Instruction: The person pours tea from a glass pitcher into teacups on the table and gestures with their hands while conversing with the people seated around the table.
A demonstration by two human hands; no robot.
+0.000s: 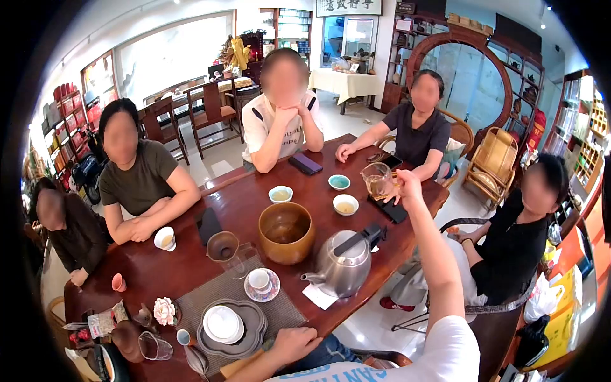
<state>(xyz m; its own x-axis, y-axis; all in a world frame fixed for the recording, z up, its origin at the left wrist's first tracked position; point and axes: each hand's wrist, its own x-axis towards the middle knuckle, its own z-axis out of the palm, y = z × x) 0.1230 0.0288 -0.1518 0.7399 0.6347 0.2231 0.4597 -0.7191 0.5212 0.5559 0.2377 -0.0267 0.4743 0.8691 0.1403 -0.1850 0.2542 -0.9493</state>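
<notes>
Right hand [408, 186] grips glass pitcher [378, 181] (left hand [297, 346] loosely curled).

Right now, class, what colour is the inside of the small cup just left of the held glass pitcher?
Turquoise; the cup shows best in the head view.

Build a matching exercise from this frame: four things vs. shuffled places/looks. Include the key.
Things
1. Glass pitcher
2. Kettle
3. Large round bowl
4. Left hand

Places and looks
A. Brown, standing on the table
B. By the table's near edge
C. Held in the right hand
D. Silver-coloured, with a black handle

Pairs: 1-C, 2-D, 3-A, 4-B
</notes>
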